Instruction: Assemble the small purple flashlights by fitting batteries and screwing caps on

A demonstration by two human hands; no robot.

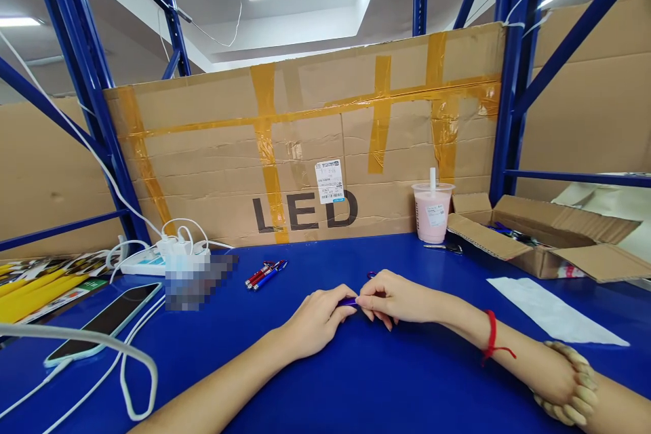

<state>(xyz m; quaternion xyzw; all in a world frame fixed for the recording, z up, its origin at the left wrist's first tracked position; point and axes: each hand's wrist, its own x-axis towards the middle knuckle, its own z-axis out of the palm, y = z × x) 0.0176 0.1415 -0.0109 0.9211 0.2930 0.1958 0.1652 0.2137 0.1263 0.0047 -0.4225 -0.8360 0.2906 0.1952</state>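
Both grip one small purple barrel (pixel 348 301) mid-table: left hand (pixel 318 320) pinching it from 9 o'clock, right hand (pixel 394 298) from 3 o'clock, low over the blue table (pixel 356 380). Pens (pixel 265 274) lie at 10 o'clock, cup (pixel 432 211) at 1 o'clock. Risk: the barrel is tiny and smooth-looking, so an uneven pull could slip it loose to roll away.

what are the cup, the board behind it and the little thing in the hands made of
Cup: clear plastic, the pink drink shows through. Board: matte brown cardboard, creased and taped. The blue piece between the left hand and right hand: glossy, perhaps metal; mostly hidden.
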